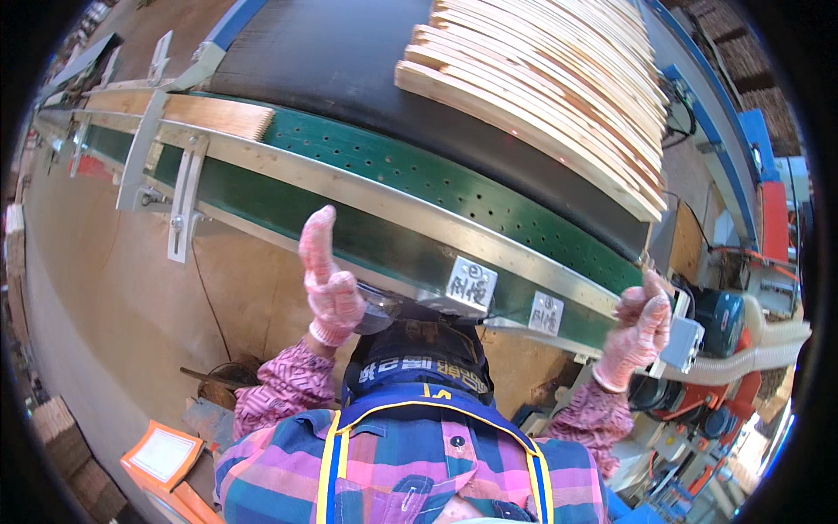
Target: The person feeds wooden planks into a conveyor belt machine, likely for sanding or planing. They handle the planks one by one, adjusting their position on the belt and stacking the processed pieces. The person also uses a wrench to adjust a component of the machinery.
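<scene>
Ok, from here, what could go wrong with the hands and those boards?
1. The gloved right hand appears close to the right end of the green perforated strip; if that strip runs, the hand might get caught.
2. The pale boards lie side by side with uneven left ends, so the row could snag or skew if pushed.

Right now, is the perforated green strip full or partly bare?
The green strip is partly bare: wood lies toward its left end, while uncovered surface shows from there toward the right hand.
</scene>
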